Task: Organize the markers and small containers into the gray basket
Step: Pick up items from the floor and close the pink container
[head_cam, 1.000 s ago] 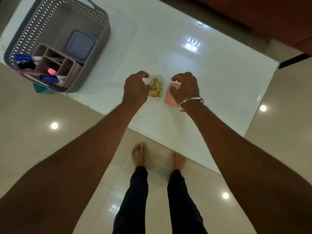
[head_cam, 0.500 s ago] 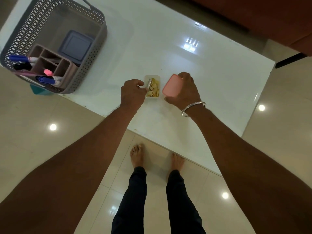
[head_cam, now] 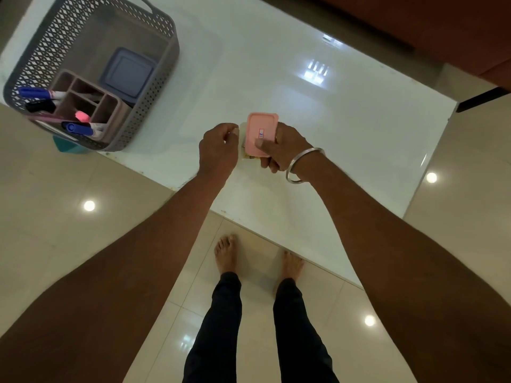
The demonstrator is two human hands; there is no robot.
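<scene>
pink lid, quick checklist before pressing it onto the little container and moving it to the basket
1. Right hand grips pink lid: ok.
2. Lid over small container: ok, it covers most of it.
3. Lid seated and snapped: cannot tell, the rim is hidden.
4. Left hand steadying the container: cannot tell, its fingers hide the contact.
5. Free space in gray basket beside the blue-lidded box: ok.

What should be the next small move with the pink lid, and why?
Probably lower the pink lid squarely onto the small container and press it shut. The right hand holds the lid just above it, the left hand steadies its side, and only an edge of the container shows beneath.
</scene>
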